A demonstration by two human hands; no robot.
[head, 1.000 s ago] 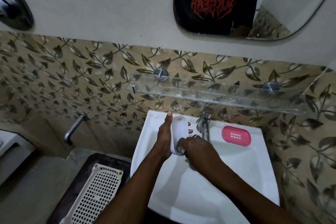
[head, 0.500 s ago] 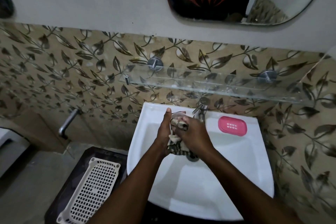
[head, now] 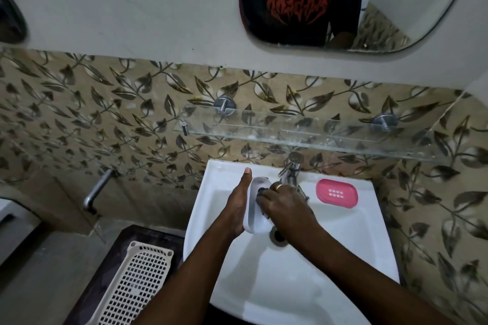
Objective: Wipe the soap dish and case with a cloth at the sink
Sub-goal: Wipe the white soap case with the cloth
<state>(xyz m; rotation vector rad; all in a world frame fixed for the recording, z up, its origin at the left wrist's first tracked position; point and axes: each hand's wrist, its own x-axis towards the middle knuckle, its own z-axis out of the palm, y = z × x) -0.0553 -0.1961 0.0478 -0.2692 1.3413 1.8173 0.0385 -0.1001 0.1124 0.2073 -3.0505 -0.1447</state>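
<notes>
Over the white sink (head: 303,280), my left hand (head: 239,206) holds a white oval soap case (head: 257,221) upright from its left side, thumb pointing up. My right hand (head: 286,210), a ring on one finger, presses a dark cloth (head: 261,192) against the case's open face; most of the cloth is hidden under the fingers. A pink soap dish (head: 337,193) with small drain holes lies flat on the sink's back right ledge, apart from both hands.
A chrome tap (head: 290,170) stands behind my right hand, the drain (head: 277,236) just below it. A glass shelf (head: 317,132) juts from the leaf-patterned tiles above. A cream perforated basket (head: 137,282) lies left of the sink; a wall spout (head: 97,190) and mirror (head: 343,2) too.
The cloth, bunched and hanging between my hands half a second ago, is now tucked under my right fingers against the case, whose white face shows again. My right hand has shifted slightly downward.
</notes>
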